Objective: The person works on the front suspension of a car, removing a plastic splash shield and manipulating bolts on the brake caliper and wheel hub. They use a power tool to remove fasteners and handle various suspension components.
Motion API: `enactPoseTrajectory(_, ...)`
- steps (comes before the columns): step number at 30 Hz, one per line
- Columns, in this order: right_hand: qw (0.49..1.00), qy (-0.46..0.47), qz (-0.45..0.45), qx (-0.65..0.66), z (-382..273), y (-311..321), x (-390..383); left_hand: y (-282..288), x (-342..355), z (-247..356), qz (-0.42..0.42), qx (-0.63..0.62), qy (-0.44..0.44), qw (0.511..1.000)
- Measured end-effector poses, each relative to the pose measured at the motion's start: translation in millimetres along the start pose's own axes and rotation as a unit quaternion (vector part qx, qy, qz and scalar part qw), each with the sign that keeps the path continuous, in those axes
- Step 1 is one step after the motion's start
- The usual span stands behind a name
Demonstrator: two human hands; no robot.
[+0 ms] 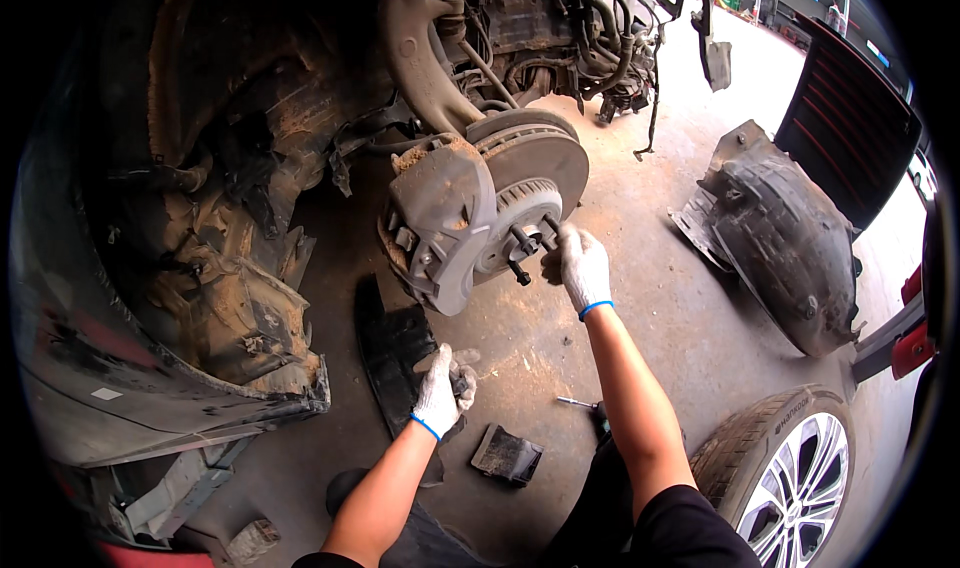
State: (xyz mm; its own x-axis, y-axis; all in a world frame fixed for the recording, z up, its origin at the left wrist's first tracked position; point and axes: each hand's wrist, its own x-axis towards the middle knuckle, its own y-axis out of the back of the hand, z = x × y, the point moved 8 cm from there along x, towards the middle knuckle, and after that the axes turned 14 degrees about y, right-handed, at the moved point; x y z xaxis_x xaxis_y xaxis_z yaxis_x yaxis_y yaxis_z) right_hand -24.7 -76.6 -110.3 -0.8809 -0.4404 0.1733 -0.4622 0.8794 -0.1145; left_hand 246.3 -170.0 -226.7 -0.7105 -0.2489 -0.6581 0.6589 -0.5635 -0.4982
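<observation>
My right hand, in a white knit glove with a blue cuff, is closed at the wheel hub. Its fingertips pinch a dark wheel bolt at the hub face. Two more dark wheel bolts stick out of the hub beside it. Behind the hub is the brake disc, with a grey brake caliper at its left. Lower down, away from the hub, my gloved left hand is curled around small dark pieces that look like wheel bolts, partly hidden by the fingers.
A removed wheel lies at the lower right, below a black wheel-arch liner. A dark plastic piece and a tool with a metal shaft are on the floor. The car's dark body panel curves along the left.
</observation>
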Motion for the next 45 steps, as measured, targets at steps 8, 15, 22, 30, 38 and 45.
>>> enactPoseTrajectory(8,0.999,-0.03,-0.004,0.012,-5.4,0.8,1.2,15.9,7.7,-12.8,0.083,0.002,0.057,0.995)
enactPoseTrajectory(15,0.997,0.065,0.005,-0.033,-8.3,4.6,5.5,13.5,12.2,-15.9,0.063,0.004,0.07,0.996)
enactPoseTrajectory(22,0.999,0.024,0.011,0.022,-0.2,-0.3,7.6,7.0,3.7,-8.0,0.04,0.014,0.05,0.998)
enactPoseTrajectory(30,0.993,-0.046,-0.034,0.102,4.2,0.1,5.3,-3.1,-4.0,-4.5,-0.007,0.032,0.026,0.999)
enactPoseTrajectory(38,0.984,-0.1,-0.046,0.143,1.7,-10.5,1.1,-3.8,-10.4,0.2,0.002,0.037,0.002,0.999)
enactPoseTrajectory(45,0.971,-0.141,-0.042,0.191,13.9,-14.4,-2.0,-2.3,-8.3,0.6,0.0,0.054,-0.012,0.998)
